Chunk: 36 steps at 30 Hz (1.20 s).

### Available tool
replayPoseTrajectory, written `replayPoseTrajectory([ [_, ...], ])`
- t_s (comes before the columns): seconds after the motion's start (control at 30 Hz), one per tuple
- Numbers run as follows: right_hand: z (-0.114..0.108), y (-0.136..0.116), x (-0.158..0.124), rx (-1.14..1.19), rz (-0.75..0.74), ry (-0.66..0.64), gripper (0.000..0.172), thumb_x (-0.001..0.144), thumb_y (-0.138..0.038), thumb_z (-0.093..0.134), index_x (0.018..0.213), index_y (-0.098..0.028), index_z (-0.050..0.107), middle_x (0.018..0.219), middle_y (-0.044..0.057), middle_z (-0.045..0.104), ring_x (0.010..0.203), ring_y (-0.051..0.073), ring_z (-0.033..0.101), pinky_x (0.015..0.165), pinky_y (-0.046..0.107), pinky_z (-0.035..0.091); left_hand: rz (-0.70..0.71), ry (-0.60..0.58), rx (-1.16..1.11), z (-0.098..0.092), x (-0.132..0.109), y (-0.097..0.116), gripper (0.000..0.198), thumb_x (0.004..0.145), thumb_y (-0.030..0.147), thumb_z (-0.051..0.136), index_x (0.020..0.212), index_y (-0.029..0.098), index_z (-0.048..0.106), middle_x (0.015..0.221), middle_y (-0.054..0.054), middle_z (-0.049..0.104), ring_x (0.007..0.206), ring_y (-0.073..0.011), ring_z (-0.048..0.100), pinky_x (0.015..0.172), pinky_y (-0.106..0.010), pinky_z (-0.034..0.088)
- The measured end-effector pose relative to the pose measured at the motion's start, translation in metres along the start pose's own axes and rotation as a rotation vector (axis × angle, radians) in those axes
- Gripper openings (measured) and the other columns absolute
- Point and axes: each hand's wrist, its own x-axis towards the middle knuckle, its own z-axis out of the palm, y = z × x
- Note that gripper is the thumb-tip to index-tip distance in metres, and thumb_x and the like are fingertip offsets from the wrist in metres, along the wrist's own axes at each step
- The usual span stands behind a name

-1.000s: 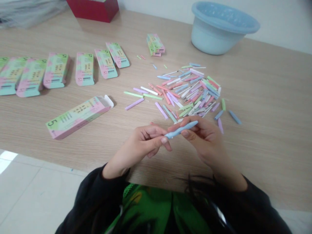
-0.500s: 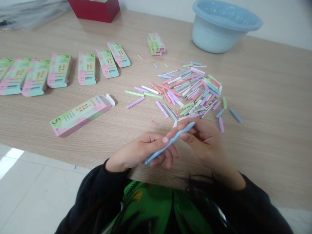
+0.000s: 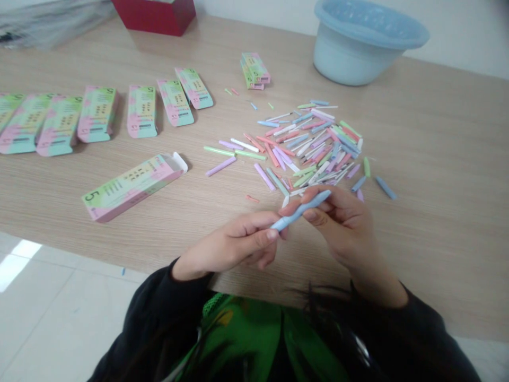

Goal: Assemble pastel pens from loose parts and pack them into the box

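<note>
A light-blue pen is held slantwise in front of me, its right end higher. My left hand pinches its lower left end between thumb and fingers, partly covering that end. My right hand grips the upper right part, thumb underneath, with the tip showing past the fingers. Just beyond my hands lies a loose pile of pastel pen parts, with thin refills among coloured tubes and caps. A slim pink-and-green carton lies to the left of my left hand, its white end flap open.
Several similar cartons form a row at the left, and a small stack of cartons lies behind the pile. A blue plastic basin stands at the back right. At the back left are a red box and clear plastic bags.
The pen has shifted up and to the right, with less of its left end showing. My left hand now pinches near that end; my right hand has moved slightly right.
</note>
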Motion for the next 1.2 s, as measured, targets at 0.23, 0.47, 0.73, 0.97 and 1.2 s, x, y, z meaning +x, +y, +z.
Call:
replayPoseTrajectory([
  [0.23, 0.007, 0.008, 0.004, -0.082, 0.022, 0.195, 0.009, 0.090, -0.029, 0.076, 0.095, -0.025, 0.069, 0.091, 0.000, 0.083, 0.083, 0.020, 0.079, 0.079, 0.036, 0.064, 0.110, 0.351, 0.296, 0.003, 0.006, 0.005, 0.029, 0.097, 0.039, 0.061, 0.082, 0.015, 0.070, 0.066, 0.002, 0.052, 0.062, -0.0127, 0.042, 0.060, -0.028, 0.033],
  [0.47, 0.007, 0.005, 0.002, -0.063, 0.012, 0.195, 0.015, 0.088, -0.031, 0.079, 0.095, -0.026, 0.067, 0.092, 0.000, 0.083, 0.084, 0.021, 0.080, 0.076, 0.036, 0.065, 0.151, 0.412, 0.136, 0.000, 0.005, 0.005, 0.017, 0.087, 0.031, 0.076, 0.084, 0.015, 0.070, 0.076, 0.000, 0.066, 0.065, -0.0107, 0.053, 0.061, -0.024, 0.042],
  [0.73, 0.009, 0.010, 0.003, -0.053, 0.038, 0.200, 0.016, 0.088, -0.034, 0.078, 0.094, -0.025, 0.066, 0.090, 0.001, 0.083, 0.082, 0.020, 0.080, 0.071, 0.032, 0.064, 0.164, 0.451, -0.021, 0.001, 0.007, 0.000, 0.026, 0.092, 0.038, 0.072, 0.084, 0.014, 0.066, 0.072, 0.000, 0.067, 0.051, -0.0051, 0.041, 0.048, -0.020, 0.029],
  [0.97, 0.012, 0.007, 0.001, 0.001, 0.059, 0.150, 0.016, 0.086, -0.028, 0.081, 0.090, -0.025, 0.066, 0.087, -0.001, 0.083, 0.082, 0.020, 0.081, 0.076, 0.031, 0.065, 0.120, 0.421, -0.036, -0.002, 0.006, 0.001, 0.035, 0.090, 0.051, 0.069, 0.095, 0.017, 0.067, 0.074, 0.000, 0.066, 0.056, -0.0102, 0.046, 0.050, -0.023, 0.030],
  [1.2, 0.012, 0.007, 0.002, 0.024, 0.085, 0.132, 0.015, 0.085, -0.024, 0.081, 0.091, -0.025, 0.068, 0.092, -0.001, 0.083, 0.085, 0.019, 0.081, 0.080, 0.031, 0.065, 0.151, 0.458, 0.063, -0.002, 0.005, 0.001, 0.025, 0.080, 0.036, 0.083, 0.087, 0.017, 0.067, 0.084, -0.001, 0.065, 0.075, -0.0134, 0.053, 0.063, -0.024, 0.038],
])
